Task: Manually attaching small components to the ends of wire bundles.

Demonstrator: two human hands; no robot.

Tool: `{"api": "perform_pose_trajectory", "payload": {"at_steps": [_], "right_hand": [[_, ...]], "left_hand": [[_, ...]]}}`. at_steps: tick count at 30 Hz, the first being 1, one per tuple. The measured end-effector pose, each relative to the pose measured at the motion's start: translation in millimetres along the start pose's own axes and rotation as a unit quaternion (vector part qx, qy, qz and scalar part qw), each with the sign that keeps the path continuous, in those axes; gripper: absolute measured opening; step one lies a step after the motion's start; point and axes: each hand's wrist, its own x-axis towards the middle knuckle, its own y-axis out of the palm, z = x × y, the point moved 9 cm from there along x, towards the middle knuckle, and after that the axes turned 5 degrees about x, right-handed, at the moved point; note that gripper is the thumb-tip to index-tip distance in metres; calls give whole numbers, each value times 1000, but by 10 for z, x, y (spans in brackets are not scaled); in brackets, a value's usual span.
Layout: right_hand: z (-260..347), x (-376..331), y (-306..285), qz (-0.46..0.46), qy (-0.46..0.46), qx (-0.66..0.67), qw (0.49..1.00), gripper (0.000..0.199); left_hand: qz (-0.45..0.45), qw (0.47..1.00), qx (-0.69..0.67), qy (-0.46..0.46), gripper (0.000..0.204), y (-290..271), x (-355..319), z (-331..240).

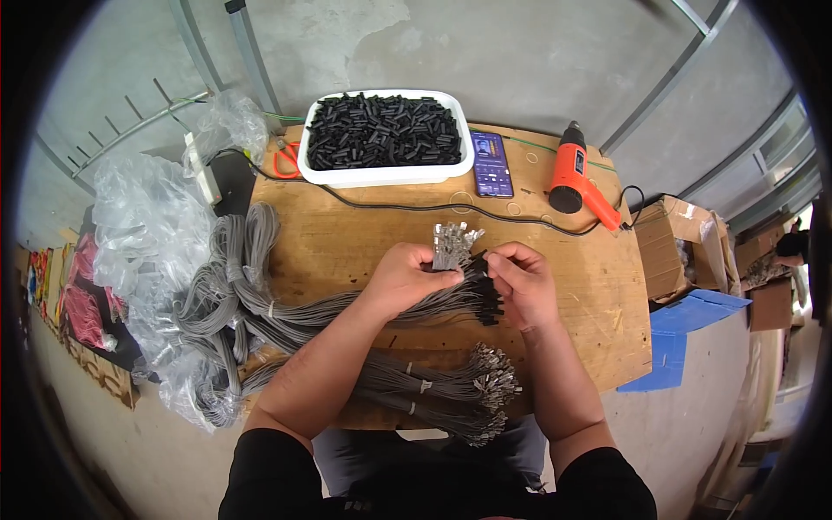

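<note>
My left hand [403, 282] is closed around a bunch of grey wires, whose flat silvery metal terminals [452, 247] stick up above the thumb. Close beside it, my right hand [524, 282] pinches a short black sleeve between thumb and fingertips, mostly hidden by them. Several wire ends under and between the hands carry black sleeves [490, 303]. The grey wire bundle [321, 314] runs left beneath my left forearm. Nearer to me lie tied grey wire bundles [420, 374] with bare metal terminals [496, 380] at their right ends.
A white tub [386, 177] full of black sleeves stands at the back, beside red-handled scissors [286, 161] and a phone [492, 165]. An orange heat gun [569, 178] rests at the right, its black cord [399, 206] crossing the wooden table [598, 295]. Clear plastic bags [152, 217] crowd the left.
</note>
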Motion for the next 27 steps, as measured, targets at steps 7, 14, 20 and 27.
{"api": "perform_pose_trajectory", "payload": {"at_steps": [7,14,20,27], "right_hand": [[245,-131,71,-3,-127,-260,957,8],[235,-153,167,8,-141,-272,952,8],[149,-100,109,13,-115,-250,961,9],[46,-65,64,11,-60,-194,979,7]], "left_hand": [[-25,977,190,93,31,72,8,-244],[-30,986,131,101,22,48,-78,-342],[-19,998,7,61,10,11,-98,-313],[-14,998,-52,44,12,18,-123,-284]]}}
